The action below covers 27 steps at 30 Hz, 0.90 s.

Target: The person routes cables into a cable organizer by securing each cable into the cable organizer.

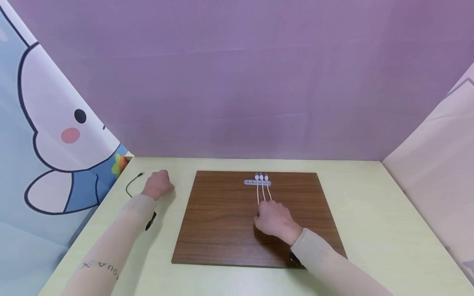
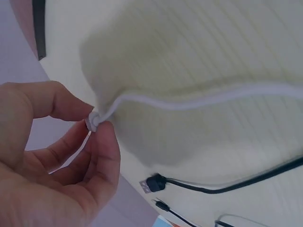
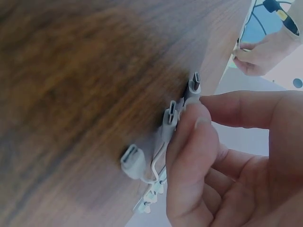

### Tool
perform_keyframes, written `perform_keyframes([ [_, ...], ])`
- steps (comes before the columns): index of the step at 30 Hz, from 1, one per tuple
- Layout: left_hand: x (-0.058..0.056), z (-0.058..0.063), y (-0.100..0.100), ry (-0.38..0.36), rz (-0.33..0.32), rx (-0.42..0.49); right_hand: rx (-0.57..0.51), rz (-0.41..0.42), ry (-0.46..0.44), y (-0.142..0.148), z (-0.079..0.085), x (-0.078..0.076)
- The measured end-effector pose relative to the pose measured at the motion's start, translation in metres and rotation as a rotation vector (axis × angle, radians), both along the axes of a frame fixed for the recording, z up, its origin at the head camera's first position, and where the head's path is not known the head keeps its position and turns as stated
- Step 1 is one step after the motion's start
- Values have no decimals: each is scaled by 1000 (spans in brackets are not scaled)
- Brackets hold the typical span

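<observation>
In the head view my left hand [image 1: 158, 184] is low over the table, left of the wooden board [image 1: 218, 222]. Its thumb and fingertips pinch the end of a white cable [image 2: 180, 104]; the plug is mostly hidden. Over the board, my right hand [image 1: 275, 218] pinches a white charging cable just behind its USB-C plug [image 3: 194, 82]. Two more white plugs, a middle one [image 3: 169, 120] and a nearer one [image 3: 133, 161], lie beside those fingers. Three white cables run from the hand up to a pale cable holder [image 1: 252, 182] near the board's far edge.
A thin black cable [image 1: 128, 187] lies on the table [image 1: 389, 230] left of my left hand. The left wrist view shows a black USB plug [image 2: 156, 182] and a smaller black plug [image 2: 162, 205]. Fabric walls enclose the back and sides.
</observation>
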<state>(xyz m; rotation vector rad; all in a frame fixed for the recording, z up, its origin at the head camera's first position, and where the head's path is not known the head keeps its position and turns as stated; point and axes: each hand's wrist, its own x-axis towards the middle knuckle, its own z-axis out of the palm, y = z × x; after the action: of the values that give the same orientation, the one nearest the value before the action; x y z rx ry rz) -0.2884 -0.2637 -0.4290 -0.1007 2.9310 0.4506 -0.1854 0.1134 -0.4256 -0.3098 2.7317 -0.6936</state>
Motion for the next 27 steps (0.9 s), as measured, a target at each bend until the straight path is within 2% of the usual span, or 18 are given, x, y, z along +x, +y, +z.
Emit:
perform_keyframes([
  [10, 7, 6, 18, 36, -89, 28, 7, 28, 41, 2, 2, 0],
  [14, 8, 7, 24, 45, -107, 46, -6, 23, 36, 2, 5, 1],
  [20, 7, 10, 30, 51, -120, 89, -33, 49, 66, 1, 6, -1],
  [27, 11, 12, 41, 71, -146, 129, -101, 86, 120, 1, 6, -5],
])
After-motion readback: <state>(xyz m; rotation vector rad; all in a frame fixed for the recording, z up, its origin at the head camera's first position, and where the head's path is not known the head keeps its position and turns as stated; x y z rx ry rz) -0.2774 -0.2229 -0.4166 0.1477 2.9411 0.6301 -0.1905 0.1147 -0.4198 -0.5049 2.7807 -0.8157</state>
